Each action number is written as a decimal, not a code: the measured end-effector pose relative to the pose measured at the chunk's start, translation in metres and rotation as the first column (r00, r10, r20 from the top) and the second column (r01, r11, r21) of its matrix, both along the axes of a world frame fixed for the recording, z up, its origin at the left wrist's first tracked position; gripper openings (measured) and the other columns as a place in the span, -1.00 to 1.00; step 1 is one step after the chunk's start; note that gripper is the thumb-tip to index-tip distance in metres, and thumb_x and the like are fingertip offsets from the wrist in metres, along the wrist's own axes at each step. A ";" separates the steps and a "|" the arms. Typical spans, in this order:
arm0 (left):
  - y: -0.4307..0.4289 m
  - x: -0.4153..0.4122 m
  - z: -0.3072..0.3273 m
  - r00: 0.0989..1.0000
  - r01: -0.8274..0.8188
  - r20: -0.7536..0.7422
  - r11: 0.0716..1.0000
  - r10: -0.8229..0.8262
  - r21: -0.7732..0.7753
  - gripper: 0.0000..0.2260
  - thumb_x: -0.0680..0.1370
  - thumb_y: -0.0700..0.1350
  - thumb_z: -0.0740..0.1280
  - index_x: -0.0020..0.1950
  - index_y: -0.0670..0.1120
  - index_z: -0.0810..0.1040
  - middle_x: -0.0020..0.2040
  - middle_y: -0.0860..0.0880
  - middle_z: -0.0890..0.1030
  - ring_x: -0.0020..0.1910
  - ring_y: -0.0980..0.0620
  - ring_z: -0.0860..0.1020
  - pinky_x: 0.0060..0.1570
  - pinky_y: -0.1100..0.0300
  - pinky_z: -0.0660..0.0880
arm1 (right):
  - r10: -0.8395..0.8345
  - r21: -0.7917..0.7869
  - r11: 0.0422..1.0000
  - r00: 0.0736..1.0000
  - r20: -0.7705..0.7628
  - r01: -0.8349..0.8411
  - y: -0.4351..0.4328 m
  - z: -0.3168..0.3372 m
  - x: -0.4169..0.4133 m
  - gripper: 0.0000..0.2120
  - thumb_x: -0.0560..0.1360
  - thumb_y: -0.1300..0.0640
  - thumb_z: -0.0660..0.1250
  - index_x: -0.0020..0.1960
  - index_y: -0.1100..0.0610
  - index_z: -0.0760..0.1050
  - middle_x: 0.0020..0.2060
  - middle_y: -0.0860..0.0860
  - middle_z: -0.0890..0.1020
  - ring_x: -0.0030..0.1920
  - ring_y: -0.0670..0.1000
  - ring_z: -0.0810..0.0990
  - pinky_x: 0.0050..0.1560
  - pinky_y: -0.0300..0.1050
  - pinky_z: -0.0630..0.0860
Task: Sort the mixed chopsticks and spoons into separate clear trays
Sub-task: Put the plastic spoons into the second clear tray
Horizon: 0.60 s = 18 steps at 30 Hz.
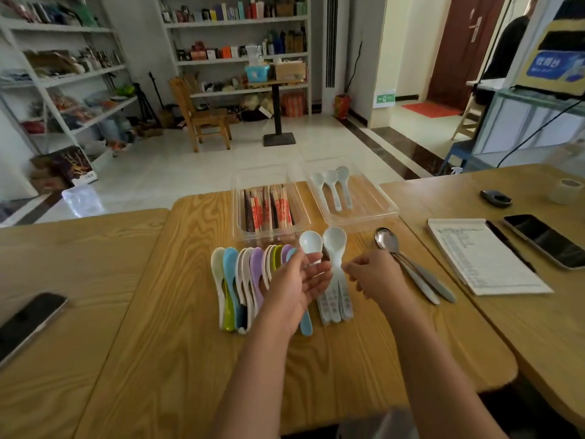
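My left hand [297,282] holds a white spoon [311,243], bowl up, above the table. My right hand [372,274] pinches the neck of another white spoon [334,240] atop a stack of white spoons with printed handles [335,304]. A row of coloured plastic spoons [243,277] lies left of my left hand. Metal spoons [411,267] lie to the right. The left clear tray [237,213] holds wrapped chopsticks [269,210]. The right clear tray [376,198] holds three white spoons [332,188].
On the right table lie a notepad [484,258], a pen [509,245], a phone [547,240], a tape roll [566,190] and a dark small object [495,198]. Another phone [28,324] lies on the left table. Shelves and a chair stand behind.
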<state>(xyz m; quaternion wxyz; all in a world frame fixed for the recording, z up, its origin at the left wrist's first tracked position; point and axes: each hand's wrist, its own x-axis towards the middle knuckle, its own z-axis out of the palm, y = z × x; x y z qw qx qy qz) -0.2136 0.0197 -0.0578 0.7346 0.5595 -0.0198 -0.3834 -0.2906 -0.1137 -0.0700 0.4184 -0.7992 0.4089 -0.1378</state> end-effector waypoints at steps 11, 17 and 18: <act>0.004 0.000 -0.003 0.999 -0.020 0.024 1.000 0.020 0.004 -0.63 0.68 0.07 0.14 0.17 -0.18 0.58 0.01 -0.18 0.71 0.01 -0.09 0.68 0.05 0.07 0.60 | -0.001 -0.102 0.995 0.995 -0.102 -0.009 0.009 -0.005 0.006 -0.78 0.52 -0.02 0.40 -0.21 0.09 0.55 -0.33 0.04 0.62 -0.39 -0.05 0.49 -0.36 -0.14 0.41; 0.007 0.008 -0.003 0.996 -0.080 0.052 0.997 0.079 0.013 -0.65 0.68 0.07 0.16 0.13 -0.16 0.60 -0.02 -0.16 0.72 -0.05 -0.07 0.69 -0.04 0.10 0.60 | 0.105 -0.146 0.980 0.971 -0.214 -0.138 0.024 -0.002 0.023 -0.75 0.50 0.00 0.40 -0.22 0.17 0.59 -0.40 0.00 0.54 -0.43 -0.06 0.47 -0.44 -0.21 0.35; 0.007 0.009 -0.002 0.995 -0.085 0.057 0.996 0.085 0.013 -0.65 0.68 0.06 0.16 0.12 -0.16 0.60 -0.03 -0.17 0.72 -0.06 -0.07 0.69 -0.05 0.11 0.60 | 0.109 -0.171 0.973 0.965 -0.239 -0.153 0.026 -0.003 0.027 -0.77 0.50 0.01 0.39 -0.20 0.16 0.58 -0.37 0.00 0.54 -0.39 -0.04 0.49 -0.42 -0.19 0.36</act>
